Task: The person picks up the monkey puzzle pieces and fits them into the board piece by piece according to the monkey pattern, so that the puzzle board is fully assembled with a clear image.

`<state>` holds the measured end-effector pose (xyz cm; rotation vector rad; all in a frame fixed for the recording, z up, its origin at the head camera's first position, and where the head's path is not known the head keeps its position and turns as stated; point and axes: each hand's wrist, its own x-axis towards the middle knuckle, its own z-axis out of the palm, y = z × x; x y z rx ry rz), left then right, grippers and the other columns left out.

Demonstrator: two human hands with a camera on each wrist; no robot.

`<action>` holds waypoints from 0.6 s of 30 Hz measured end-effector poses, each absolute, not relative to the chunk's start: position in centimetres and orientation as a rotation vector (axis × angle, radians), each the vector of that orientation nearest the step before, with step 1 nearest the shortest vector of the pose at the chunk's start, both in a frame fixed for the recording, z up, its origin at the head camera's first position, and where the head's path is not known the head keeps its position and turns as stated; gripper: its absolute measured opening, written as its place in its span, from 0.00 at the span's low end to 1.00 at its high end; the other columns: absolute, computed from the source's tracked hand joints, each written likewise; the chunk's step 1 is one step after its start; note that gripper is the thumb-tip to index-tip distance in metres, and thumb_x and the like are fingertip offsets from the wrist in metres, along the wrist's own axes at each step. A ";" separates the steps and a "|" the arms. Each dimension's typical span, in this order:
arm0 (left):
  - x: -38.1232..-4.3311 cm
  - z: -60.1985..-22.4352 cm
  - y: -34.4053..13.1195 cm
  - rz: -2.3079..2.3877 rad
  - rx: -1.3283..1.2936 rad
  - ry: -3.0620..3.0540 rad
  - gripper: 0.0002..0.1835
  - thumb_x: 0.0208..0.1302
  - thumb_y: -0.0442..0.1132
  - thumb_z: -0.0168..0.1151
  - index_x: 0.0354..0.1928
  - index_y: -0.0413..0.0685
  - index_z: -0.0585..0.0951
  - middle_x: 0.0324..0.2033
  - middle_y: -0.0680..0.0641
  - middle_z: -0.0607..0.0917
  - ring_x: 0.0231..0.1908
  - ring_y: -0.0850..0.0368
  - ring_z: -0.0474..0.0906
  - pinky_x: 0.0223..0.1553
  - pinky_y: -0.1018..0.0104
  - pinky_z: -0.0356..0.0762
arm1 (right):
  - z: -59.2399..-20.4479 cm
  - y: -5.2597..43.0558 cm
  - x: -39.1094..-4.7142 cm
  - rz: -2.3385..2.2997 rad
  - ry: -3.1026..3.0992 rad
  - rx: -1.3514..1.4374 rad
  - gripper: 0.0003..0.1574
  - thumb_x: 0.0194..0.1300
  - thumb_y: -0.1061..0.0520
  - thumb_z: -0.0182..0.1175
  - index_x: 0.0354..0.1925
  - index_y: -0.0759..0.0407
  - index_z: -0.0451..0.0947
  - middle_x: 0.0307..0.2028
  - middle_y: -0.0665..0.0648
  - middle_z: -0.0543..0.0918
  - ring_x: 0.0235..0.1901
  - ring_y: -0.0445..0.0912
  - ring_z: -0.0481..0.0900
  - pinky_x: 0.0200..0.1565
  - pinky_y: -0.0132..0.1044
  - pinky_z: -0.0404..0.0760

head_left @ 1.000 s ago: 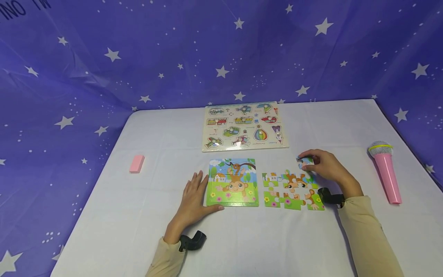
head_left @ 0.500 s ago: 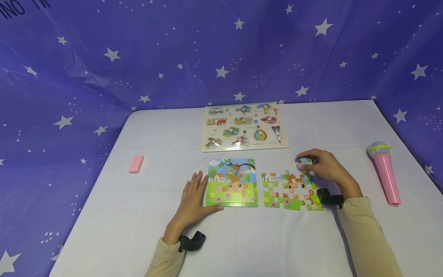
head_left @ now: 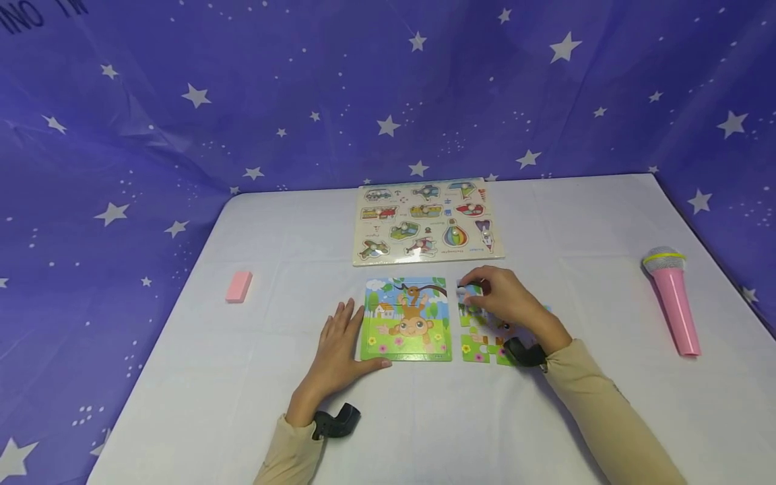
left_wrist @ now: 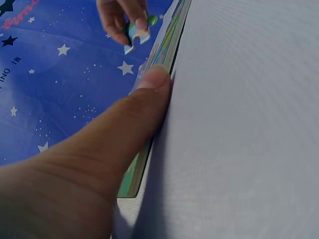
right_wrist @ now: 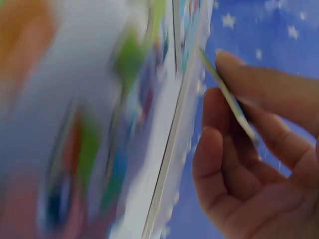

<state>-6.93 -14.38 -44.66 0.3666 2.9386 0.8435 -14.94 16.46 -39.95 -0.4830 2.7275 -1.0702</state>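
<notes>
A square monkey picture board (head_left: 412,343) lies flat at the middle of the table. My left hand (head_left: 336,353) rests at its left side, fingers extended, and the thumb (left_wrist: 134,104) touches the front edge. Just right of the board my right hand (head_left: 512,300) pinches a jigsaw piece (right_wrist: 227,92) between thumb and fingers. The left wrist view shows that jigsaw piece (left_wrist: 133,34) raised and tilted. Several loose jigsaw pieces (head_left: 475,349), forming part of a monkey picture, lie beneath the right hand, which partly hides them.
Behind the board lies a vehicle peg puzzle (head_left: 394,259). A pink block (head_left: 239,287) is at the left, and a pink toy microphone (head_left: 674,303) at the right. A starry purple cloth (head_left: 339,87) hangs behind the white-covered table (head_left: 242,391).
My right hand has moved left with the jigsaw piece, from the far right of the loose pieces to their left end near the board. The left hand has stayed put.
</notes>
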 end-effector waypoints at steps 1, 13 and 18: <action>-7.0 -44.7 -14.4 0.846 0.369 2.939 0.57 0.40 0.63 0.68 0.69 0.44 0.54 0.70 0.41 0.48 0.71 0.45 0.38 0.69 0.48 0.37 | -40.0 15.8 -14.9 -1.081 2.725 -0.494 0.16 0.52 0.59 0.66 0.42 0.58 0.79 0.33 0.56 0.78 0.23 0.44 0.65 0.25 0.31 0.65; -7.1 -45.0 -14.4 0.837 0.372 2.932 0.57 0.40 0.64 0.67 0.69 0.45 0.54 0.71 0.42 0.47 0.71 0.46 0.37 0.69 0.48 0.37 | -41.1 11.2 -15.6 -1.141 2.700 -0.451 0.13 0.50 0.59 0.67 0.37 0.58 0.79 0.38 0.57 0.82 0.26 0.44 0.69 0.30 0.32 0.69; -7.1 -44.9 -14.5 0.838 0.373 2.941 0.57 0.40 0.64 0.67 0.69 0.44 0.54 0.70 0.41 0.48 0.71 0.46 0.38 0.69 0.48 0.38 | -41.2 10.2 -16.1 -1.123 2.690 -0.476 0.15 0.49 0.58 0.68 0.37 0.57 0.78 0.35 0.55 0.82 0.26 0.43 0.68 0.32 0.33 0.68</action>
